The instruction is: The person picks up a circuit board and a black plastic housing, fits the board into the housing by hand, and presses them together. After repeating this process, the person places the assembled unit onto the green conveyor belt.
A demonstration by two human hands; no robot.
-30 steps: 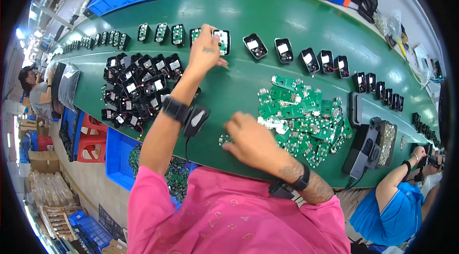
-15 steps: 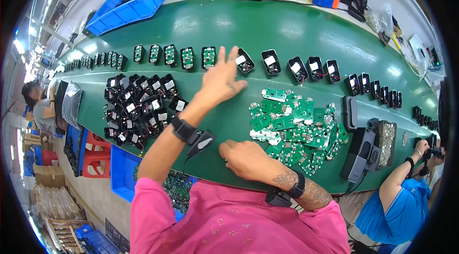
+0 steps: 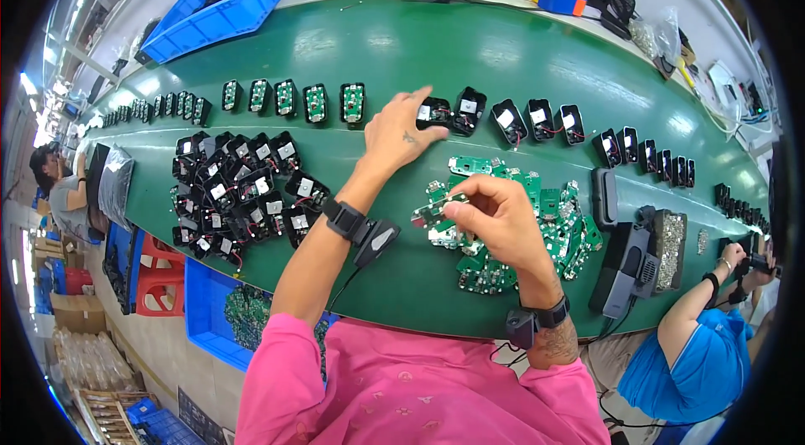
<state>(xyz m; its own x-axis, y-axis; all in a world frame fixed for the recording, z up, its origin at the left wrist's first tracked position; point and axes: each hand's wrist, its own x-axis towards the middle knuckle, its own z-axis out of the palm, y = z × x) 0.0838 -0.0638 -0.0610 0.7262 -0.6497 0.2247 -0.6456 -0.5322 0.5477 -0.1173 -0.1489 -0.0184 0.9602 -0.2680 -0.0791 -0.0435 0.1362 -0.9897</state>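
My left hand is at the middle of a row of small black plastic cases, its fingers and thumb around one black case. That case lies turned sideways and touches the black case to its right. A green circuit board is pinched between the thumb and fingers of my right hand, above a pile of loose green circuit boards. To the left of my left hand stand several cases with boards in them, such as the fitted case. Cases further right show white labels and red wires inside.
A heap of black cases lies left of my left forearm. At the back left stands a blue crate. Right of the boards are a grey device and a tray of small metal parts. A co-worker in blue sits at right.
My right hand has risen from the table edge to the pile and now holds a circuit board. My left hand has taken hold of a case, which has turned sideways against its neighbour.
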